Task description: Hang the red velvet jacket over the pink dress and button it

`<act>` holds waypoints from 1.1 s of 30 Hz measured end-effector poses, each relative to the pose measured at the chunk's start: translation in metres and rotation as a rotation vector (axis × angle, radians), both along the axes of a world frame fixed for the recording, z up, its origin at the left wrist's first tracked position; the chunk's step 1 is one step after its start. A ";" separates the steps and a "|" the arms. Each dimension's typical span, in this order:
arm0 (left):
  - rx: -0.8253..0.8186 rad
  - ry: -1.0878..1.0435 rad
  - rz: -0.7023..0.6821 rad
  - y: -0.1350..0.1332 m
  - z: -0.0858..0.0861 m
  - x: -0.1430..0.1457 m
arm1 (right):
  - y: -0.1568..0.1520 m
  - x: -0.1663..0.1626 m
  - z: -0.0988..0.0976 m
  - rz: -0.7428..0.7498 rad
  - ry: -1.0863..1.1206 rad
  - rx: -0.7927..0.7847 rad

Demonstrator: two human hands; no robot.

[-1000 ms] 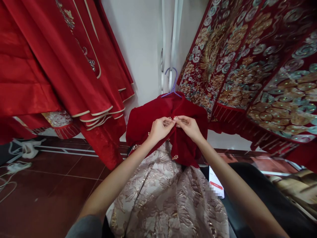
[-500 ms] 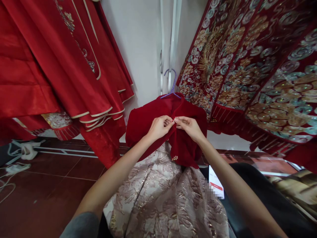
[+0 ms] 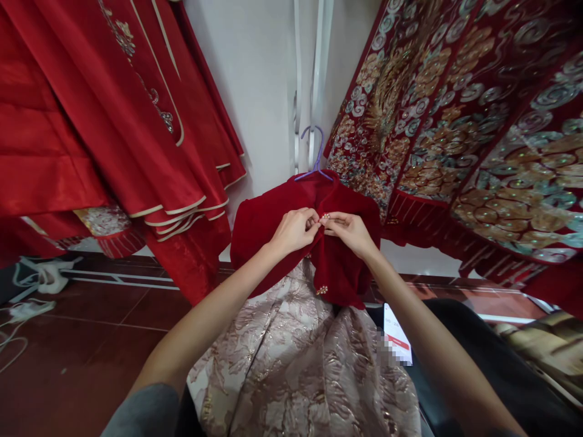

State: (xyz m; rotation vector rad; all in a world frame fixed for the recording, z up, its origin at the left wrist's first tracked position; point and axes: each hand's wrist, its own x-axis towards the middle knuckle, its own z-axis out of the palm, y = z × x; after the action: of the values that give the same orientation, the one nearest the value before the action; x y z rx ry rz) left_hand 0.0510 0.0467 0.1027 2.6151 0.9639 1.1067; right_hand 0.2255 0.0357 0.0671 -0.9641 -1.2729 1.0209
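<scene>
Left hand (image 3: pixel 294 230) and right hand (image 3: pixel 350 233) both pinching red jacket (image 3: pixel 334 261) at front — jacket spread behind and below them, purple hanger (image 3: pixel 317 164) above

Both forearms bare, in from near side, converging mid-scene. Left forearm (image 3: pixel 216 308) angles far and right, right forearm (image 3: pixel 430 337) far and left. Left hand (image 3: pixel 291 230) and right hand (image 3: pixel 350 233) nearly meet, knuckles bent, each grip a thumb-and-finger pinch, fingertips just beside each other.
</scene>
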 end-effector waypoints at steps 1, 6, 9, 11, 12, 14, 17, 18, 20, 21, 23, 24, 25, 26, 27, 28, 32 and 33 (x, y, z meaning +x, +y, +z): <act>0.004 0.006 -0.004 0.000 0.001 0.001 | 0.001 0.001 -0.001 0.003 0.005 0.005; 0.004 0.020 -0.019 0.001 0.007 0.003 | 0.003 0.002 -0.007 0.006 0.031 0.030; 0.008 0.050 -0.030 0.002 0.008 0.003 | 0.004 0.000 -0.009 -0.002 0.059 0.034; 0.014 0.079 -0.031 0.002 0.008 0.002 | 0.004 -0.001 -0.010 -0.003 0.080 0.028; 0.024 0.097 -0.024 0.002 0.007 0.002 | 0.004 -0.001 -0.010 0.001 0.090 0.023; 0.062 0.150 0.002 0.001 0.006 0.001 | 0.004 -0.002 -0.011 0.013 0.103 0.009; 0.137 0.267 0.052 -0.001 0.006 0.002 | 0.005 -0.002 -0.013 0.016 0.104 -0.010; 0.159 0.306 0.060 -0.001 0.007 0.002 | 0.006 -0.002 -0.013 0.011 0.101 -0.011; 0.190 0.364 0.056 0.000 0.010 0.004 | 0.008 -0.002 -0.014 -0.005 0.096 0.000; 0.198 0.383 0.046 0.002 0.011 0.005 | 0.008 -0.002 -0.014 -0.011 0.093 0.008; 0.204 0.399 0.028 0.005 0.015 0.006 | 0.009 -0.001 -0.014 -0.018 0.087 0.027; 0.207 0.401 0.020 0.006 0.016 0.006 | 0.010 -0.001 -0.014 -0.021 0.086 0.035; 0.212 0.402 0.011 0.007 0.017 0.006 | 0.010 -0.001 -0.014 -0.023 0.087 0.043; 0.218 0.401 0.000 0.008 0.018 0.006 | 0.009 -0.001 -0.014 -0.022 0.088 0.047; 0.224 0.399 -0.008 0.009 0.018 0.006 | 0.009 -0.001 -0.015 -0.020 0.090 0.050; 0.226 0.394 -0.015 0.009 0.017 0.005 | 0.009 -0.001 -0.015 -0.016 0.093 0.050; 0.178 0.311 -0.024 0.014 0.010 0.001 | 0.010 0.001 -0.016 0.029 0.126 0.019; 0.146 0.266 -0.025 0.016 0.007 -0.001 | 0.010 0.001 -0.016 0.042 0.139 0.010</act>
State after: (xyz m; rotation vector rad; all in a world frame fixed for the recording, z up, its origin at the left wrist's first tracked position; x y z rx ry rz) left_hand 0.0503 0.0625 0.1095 2.9406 0.9252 0.8684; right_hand 0.2265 0.0460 0.0510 -0.8473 -1.1861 1.0937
